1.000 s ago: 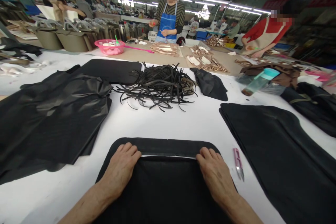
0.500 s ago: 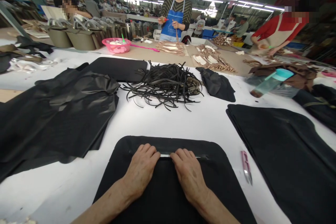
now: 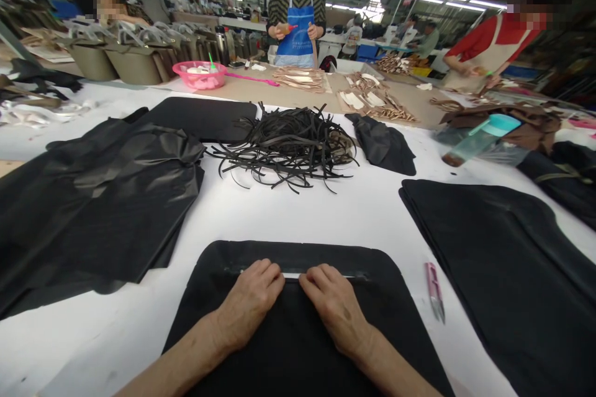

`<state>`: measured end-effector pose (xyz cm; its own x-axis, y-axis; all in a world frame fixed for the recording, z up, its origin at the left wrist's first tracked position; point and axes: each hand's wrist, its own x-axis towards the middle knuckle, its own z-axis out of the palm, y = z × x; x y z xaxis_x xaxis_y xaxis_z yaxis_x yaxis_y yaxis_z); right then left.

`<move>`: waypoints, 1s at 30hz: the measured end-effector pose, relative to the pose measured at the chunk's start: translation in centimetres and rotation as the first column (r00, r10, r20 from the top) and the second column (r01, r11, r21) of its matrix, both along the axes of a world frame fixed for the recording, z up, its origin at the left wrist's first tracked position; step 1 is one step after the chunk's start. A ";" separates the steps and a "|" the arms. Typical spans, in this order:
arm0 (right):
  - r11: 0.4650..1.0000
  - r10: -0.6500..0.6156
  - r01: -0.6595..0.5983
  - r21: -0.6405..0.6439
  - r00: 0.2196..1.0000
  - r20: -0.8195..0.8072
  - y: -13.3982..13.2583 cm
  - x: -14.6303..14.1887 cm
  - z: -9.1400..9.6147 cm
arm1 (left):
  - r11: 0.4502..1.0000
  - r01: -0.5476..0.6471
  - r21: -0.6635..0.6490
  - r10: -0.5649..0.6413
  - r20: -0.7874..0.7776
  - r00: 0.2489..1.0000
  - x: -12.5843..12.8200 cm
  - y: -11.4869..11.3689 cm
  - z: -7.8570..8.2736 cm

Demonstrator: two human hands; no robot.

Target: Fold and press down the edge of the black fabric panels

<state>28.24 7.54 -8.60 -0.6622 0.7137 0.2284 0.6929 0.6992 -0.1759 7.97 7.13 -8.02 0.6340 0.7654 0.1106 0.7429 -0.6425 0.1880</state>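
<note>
A black leather-like panel with rounded far corners lies flat in front of me. Near its far edge runs a narrow slot, where a white strip shows. My left hand is closed on the panel at the left part of the slot, fingers curled over its near edge. A short gap away, my right hand is closed in the same way at the right part. Both hands hide much of the slot, and their fingertips are out of sight.
Pink-handled thread snips lie to the right, beside stacked black panels. Black sheets cover the left. Farther off are a heap of black strips, a teal-lidded bottle and a pink basin. Co-workers stand beyond.
My camera view has shifted slightly, moving the background a little left and up. Both hands keep to the slot with only small finger shifts; the panel stays in place.
</note>
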 end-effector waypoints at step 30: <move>0.994 0.060 -0.084 0.075 0.959 0.276 -0.4 9.0 1.4 | 0.924 0.177 0.339 -0.130 -0.156 0.979 -4.3 -1.4 -0.7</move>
